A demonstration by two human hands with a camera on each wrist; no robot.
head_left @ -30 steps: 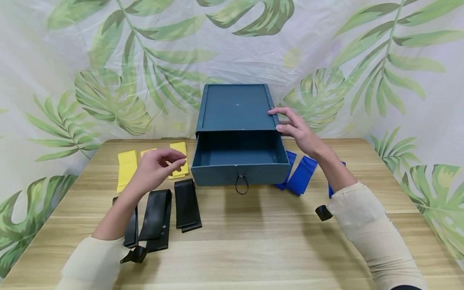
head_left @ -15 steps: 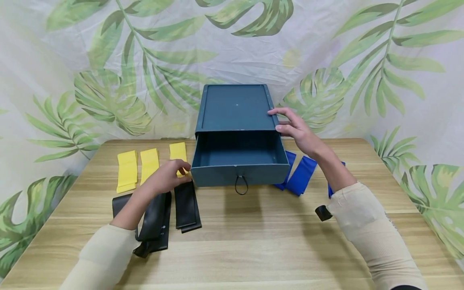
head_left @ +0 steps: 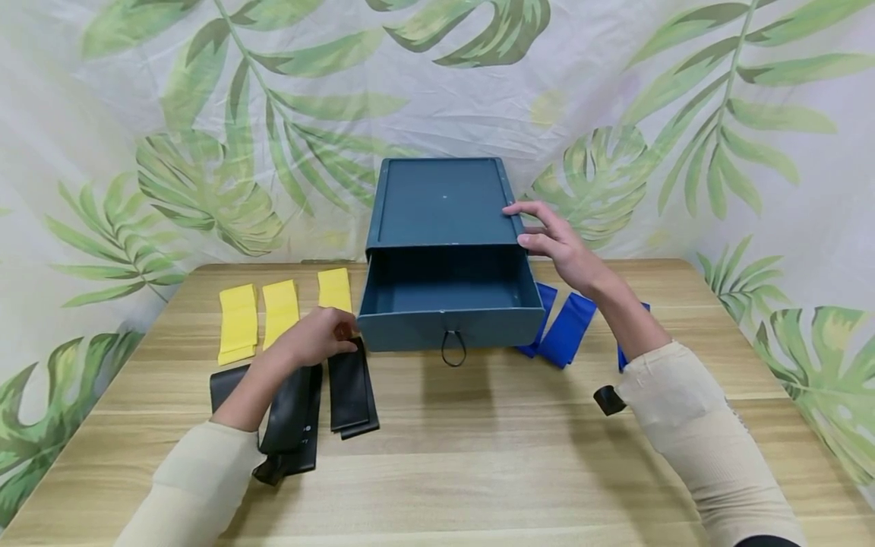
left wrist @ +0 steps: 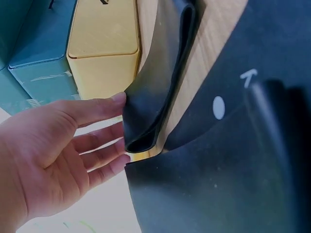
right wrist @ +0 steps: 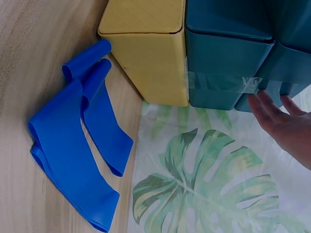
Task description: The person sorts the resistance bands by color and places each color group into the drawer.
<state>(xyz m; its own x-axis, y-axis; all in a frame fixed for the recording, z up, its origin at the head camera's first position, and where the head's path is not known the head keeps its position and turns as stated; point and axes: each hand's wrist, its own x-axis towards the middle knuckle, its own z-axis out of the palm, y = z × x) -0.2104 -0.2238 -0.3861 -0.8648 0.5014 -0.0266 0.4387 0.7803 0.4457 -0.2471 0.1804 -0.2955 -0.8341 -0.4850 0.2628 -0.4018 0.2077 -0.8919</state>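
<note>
In the head view, my left hand (head_left: 321, 334) is at the far end of a black resistance band (head_left: 350, 387), folded flat on the table. The left wrist view has my thumb (left wrist: 118, 98) on this band's near edge and my other fingertips partly hidden behind it, holding its end between them. Just right of that hand is the open drawer (head_left: 451, 328) of a dark teal drawer box (head_left: 444, 201), with a loop pull on its front. My right hand (head_left: 557, 247) rests on the box's right edge, fingers extended along its top and side.
More black bands (head_left: 290, 418) and several folded yellow bands (head_left: 238, 323) lie on the left. Blue bands (head_left: 567, 330) lie right of the box, partly behind my right arm. A yellow box (right wrist: 150, 63) stands below teal ones in the stack. A leaf-patterned cloth (head_left: 328, 114) hangs behind the table.
My left hand has come down and right from above the yellow bands to the end of the black band beside the drawer. The right hand has stayed on the box.
</note>
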